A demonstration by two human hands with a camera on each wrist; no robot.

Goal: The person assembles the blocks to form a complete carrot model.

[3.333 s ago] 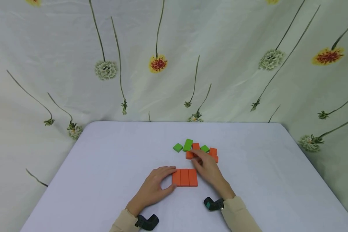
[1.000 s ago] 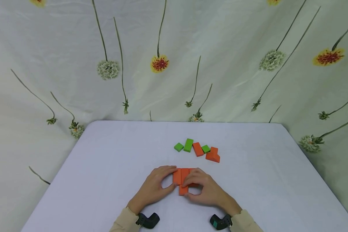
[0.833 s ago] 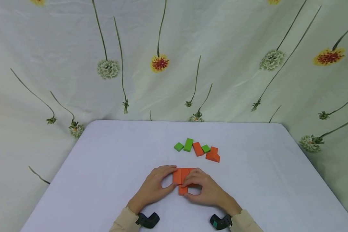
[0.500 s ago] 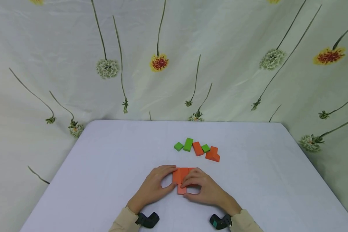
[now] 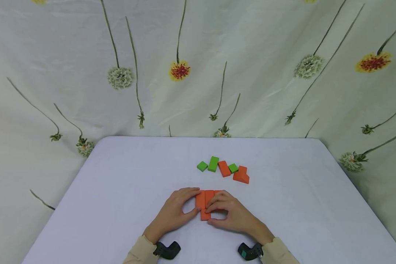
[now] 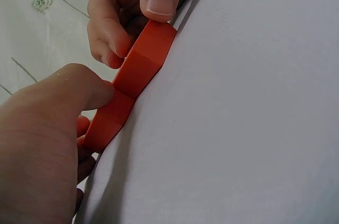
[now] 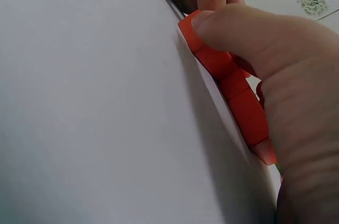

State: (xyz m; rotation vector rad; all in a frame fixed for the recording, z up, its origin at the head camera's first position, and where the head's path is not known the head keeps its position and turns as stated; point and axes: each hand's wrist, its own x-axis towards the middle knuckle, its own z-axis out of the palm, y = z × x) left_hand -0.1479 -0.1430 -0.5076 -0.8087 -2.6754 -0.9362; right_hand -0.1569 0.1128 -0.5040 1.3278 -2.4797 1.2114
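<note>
Three orange blocks (image 5: 209, 195) are sitting side by side in a row on the pale surface (image 5: 125, 176), and the person's left hand (image 5: 175, 209) is gripping the leftmost block (image 5: 200, 200), its thumb resting at the near corner and a finger at the far one. The right hand (image 5: 235, 215) is pinching a smaller orange block (image 5: 205, 215) between thumb and fingers, and that piece is lying against the near edge of the row, straddling the seam between the left and middle blocks. The right hand is also partly covering the right end of the row. Farther back, well apart from the row, a small green block (image 5: 202, 166), a green oblong (image 5: 213, 164), an orange oblong (image 5: 224, 169), a second small green block (image 5: 233, 168) and an orange shape (image 5: 241, 177) are lying in a loose line; I can't tell whether that last one is a single piece. Beige sleeves (image 5: 279, 251) and black wrist devices (image 5: 167, 250) are showing at the wrists, and a flowered cloth (image 5: 260, 44) is hanging behind the surface
</note>
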